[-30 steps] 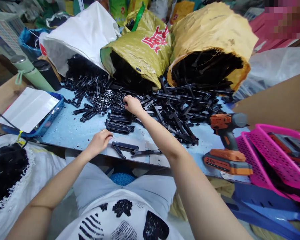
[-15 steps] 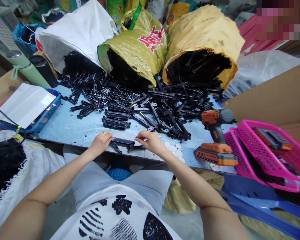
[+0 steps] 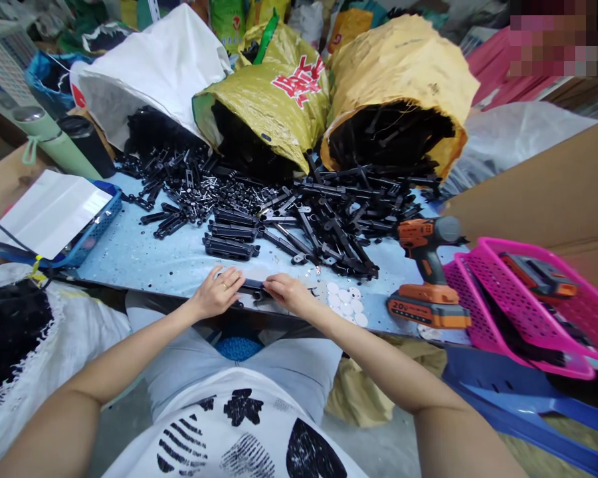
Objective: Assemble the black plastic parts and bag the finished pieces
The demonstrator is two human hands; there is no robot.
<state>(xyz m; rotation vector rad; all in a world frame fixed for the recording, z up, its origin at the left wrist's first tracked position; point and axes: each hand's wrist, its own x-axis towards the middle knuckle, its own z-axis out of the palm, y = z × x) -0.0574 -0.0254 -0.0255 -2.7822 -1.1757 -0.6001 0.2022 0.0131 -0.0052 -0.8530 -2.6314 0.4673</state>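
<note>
At the front edge of the table, my left hand and my right hand grip the two ends of a black plastic bar. The fingers of both hands are closed on it, and they hide its ends. Beneath and beside the bar lie other small dark pieces, too covered to make out. Just behind my hands stands a short stack of black bar-shaped parts. Several round white discs lie to the right of my right hand.
Loose black parts and small pins spread across the table's back. Behind them lie a white sack, an olive sack and a yellow sack. An orange cordless drill and pink baskets stand right; a blue basket sits left.
My left hand has moved right along the black bar and its fingers now lie over it. My right hand has shifted slightly left and lower, closing on the bar's right end.
</note>
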